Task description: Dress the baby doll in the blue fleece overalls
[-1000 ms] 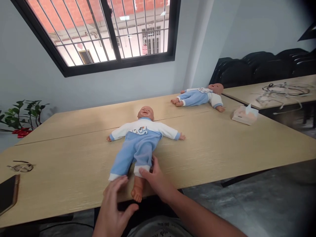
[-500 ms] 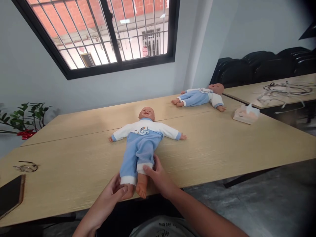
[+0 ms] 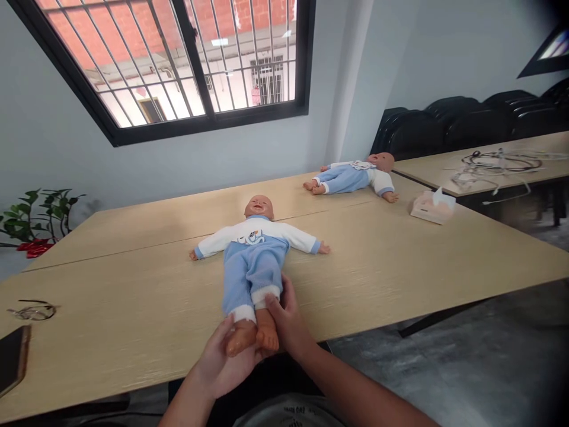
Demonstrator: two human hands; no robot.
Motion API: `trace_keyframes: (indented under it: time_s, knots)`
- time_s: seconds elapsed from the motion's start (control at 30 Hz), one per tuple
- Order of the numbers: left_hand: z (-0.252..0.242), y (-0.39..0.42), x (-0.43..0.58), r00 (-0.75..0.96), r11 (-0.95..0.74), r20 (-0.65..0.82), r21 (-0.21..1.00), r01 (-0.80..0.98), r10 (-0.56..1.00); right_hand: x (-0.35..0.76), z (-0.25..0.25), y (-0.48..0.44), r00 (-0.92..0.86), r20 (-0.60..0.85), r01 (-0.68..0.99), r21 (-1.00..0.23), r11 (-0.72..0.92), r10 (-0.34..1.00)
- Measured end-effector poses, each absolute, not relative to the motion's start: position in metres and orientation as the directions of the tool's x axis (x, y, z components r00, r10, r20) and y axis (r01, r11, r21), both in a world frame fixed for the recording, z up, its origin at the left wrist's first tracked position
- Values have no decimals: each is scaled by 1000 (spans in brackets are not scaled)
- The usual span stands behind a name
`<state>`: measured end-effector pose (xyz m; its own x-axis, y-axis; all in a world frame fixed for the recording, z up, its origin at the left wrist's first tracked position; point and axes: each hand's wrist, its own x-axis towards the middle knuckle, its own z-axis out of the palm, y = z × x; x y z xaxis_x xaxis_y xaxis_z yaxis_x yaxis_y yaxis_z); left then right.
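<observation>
A baby doll [image 3: 255, 255] lies on its back on the table, arms spread, head away from me, in a white and blue suit. My left hand [image 3: 229, 362] cups the doll's left-hand foot [image 3: 241, 338] from below, its thumb by the white cuff. My right hand [image 3: 288, 320] grips the other lower leg at its cuff, thumb on top and fingers along the outer side. That foot [image 3: 267, 335] points toward me, close beside the first one. Some of my left fingers are hidden beneath the feet.
A second doll [image 3: 355, 177] in similar clothes lies at the back right of the wooden table [image 3: 133, 308]. Near it stands a tissue box [image 3: 433, 207]. Glasses [image 3: 34, 309] and a dark tablet or phone [image 3: 13, 360] lie at left. Cables [image 3: 502, 166] cover part of another table.
My left hand has moved right and under the foot, bringing the doll's left-hand leg closer to the other. My right hand keeps its hold. The whole view has shifted slightly.
</observation>
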<state>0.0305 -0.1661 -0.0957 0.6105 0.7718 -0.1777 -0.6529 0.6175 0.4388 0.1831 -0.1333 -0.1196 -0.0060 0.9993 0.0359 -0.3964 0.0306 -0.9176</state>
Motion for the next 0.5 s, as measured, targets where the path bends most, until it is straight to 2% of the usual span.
trace_keyframes:
  time_s: [0.2, 0.33, 0.4, 0.5]
  knots:
    - [-88, -161, 57, 542, 511, -42, 398, -762, 840, 194, -110, -130, 38, 67, -228, -971, 74, 997]
    - [-87, -161, 73, 433, 415, -33, 363, -834, 901, 200, -110, -135, 58, 109, -116, -987, 115, 992]
    - [-83, -162, 78, 437, 433, -73, 349, -831, 897, 199, -114, -136, 79, 84, -209, -973, 99, 993]
    - [-69, -163, 82, 448, 480, -174, 287, -829, 877, 193, -121, -130, 116, -34, -491, -871, 28, 993]
